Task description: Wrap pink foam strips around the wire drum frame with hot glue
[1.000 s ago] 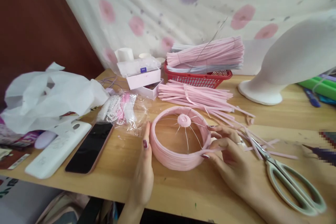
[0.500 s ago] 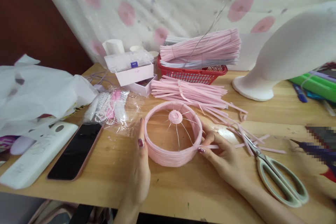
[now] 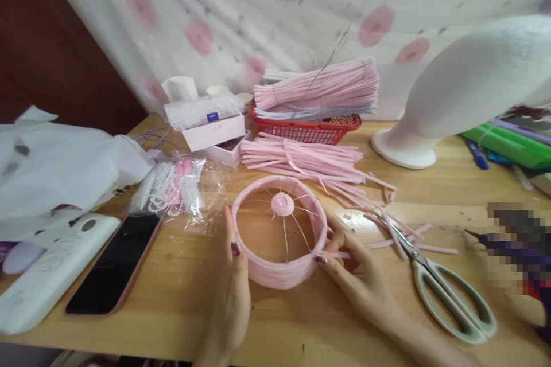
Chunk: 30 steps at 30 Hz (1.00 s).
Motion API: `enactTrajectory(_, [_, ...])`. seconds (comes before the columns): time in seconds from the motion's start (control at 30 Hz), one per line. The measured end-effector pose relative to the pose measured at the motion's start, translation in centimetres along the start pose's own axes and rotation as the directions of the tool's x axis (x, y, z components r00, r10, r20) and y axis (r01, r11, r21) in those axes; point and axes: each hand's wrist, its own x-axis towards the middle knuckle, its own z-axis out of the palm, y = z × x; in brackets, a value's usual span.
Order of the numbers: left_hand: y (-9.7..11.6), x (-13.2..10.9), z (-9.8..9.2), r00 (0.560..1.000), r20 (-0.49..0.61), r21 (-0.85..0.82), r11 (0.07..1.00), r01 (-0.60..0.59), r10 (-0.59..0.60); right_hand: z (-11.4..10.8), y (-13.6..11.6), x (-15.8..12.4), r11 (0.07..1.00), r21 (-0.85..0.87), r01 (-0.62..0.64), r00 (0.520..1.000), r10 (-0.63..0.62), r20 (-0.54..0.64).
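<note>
A round frame wound with pink pipe cleaners [image 3: 282, 275] is between my hands, tilted so that its inside shows. Thin wires run inward from its wall to a small coiled pink hub [image 3: 282, 205]. My left hand [image 3: 235, 292] holds the left side, thumb against the wall and fingers stretched along it. At the right side, my right hand [image 3: 353, 266] pinches a pink pipe cleaner [image 3: 342, 254] against the ring; its short loose end sticks out between thumb and fingers. Some of the right fingers are hidden behind the ring.
Scissors [image 3: 434, 275] lie right of my right hand. Behind the ring are loose pink pipe cleaners [image 3: 301, 156] and a red basket [image 3: 310, 132] with bundles. A white foam head [image 3: 456, 86] stands at right; a phone [image 3: 114, 264] and bagged beads [image 3: 176, 186] lie left.
The view has shifted, so everything sits a little lower and further left. Both hands keep their places on the ring; the right thumb has closed in slightly against its wall.
</note>
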Motion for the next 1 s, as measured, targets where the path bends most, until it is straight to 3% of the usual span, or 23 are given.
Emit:
enactTrajectory(0.2, [-1.1, 0.3, -1.0, 0.996, -0.061, -0.009, 0.997, -0.072, 0.071, -1.1, 0.3, -0.2, 0.997, -0.072, 0.036, 0.996, -0.029, 0.09])
enactTrajectory(0.4, [-0.6, 0.6, -1.3, 0.998, -0.055, 0.016, 1.0, -0.017, 0.018, -0.9, -0.6, 0.4, 0.985, -0.143, 0.093, 0.989, -0.076, 0.125])
enactTrajectory(0.6, [0.9, 0.4, -0.2, 0.992, -0.109, 0.019, 0.998, -0.061, 0.063, -0.6, -0.7, 0.0, 0.999, -0.017, 0.037, 0.99, -0.034, 0.135])
enactTrajectory(0.8, [0.8, 0.1, -0.4, 0.999, -0.048, 0.023, 1.0, -0.013, 0.014, -0.6, -0.5, 0.0, 0.997, 0.067, 0.031, 0.985, -0.042, 0.167])
enactTrajectory(1.0, [-0.7, 0.0, -1.0, 0.999, -0.014, 0.005, 0.999, -0.032, 0.033, -0.3, -0.5, -0.1, 0.998, 0.01, 0.059, 0.987, -0.06, 0.149])
